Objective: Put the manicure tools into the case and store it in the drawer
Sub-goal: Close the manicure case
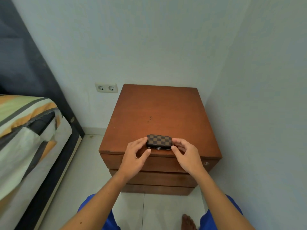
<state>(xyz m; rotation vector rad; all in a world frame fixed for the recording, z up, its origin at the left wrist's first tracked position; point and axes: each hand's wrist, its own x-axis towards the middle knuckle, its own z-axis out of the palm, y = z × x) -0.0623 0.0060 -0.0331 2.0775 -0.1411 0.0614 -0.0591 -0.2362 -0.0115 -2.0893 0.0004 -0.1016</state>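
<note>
At the far left a dark navy upholstered headboard [25, 63] leans up along the wall, and below it lies a bed with a striped cover in green, orange, grey and white [25, 130]. On the pale wall beside the bed sits a cream double wall socket [106, 87]. Pale floor tiles [93, 171] run between the bed and a reddish-brown wooden bedside cabinet [157, 110] that stands in the corner of the room, its right side close to the wall.

The person's left hand [134, 156] reaches over the front edge of the cabinet top; its fingers are curled at the left end of a small rectangular case covered in brown checkered material [159, 140], with the thumb spread apart toward the front edge. The case is closed, lies flat near the middle of the front edge of the cabinet top, and shows a thin metal clasp on its front rim. The right hand [186, 155] mirrors this at the case's right end, fingers loosely curled and touching it, thumb tip just at the front right corner. Whether either hand grips firmly I cannot tell.

Below the top, the stacked drawer fronts [157, 163] are all pushed in; a small round metal knob [206, 164] shows at the right of the upper one. Blue shorts [109, 219] and a bare foot [188, 222] appear at the bottom.
</note>
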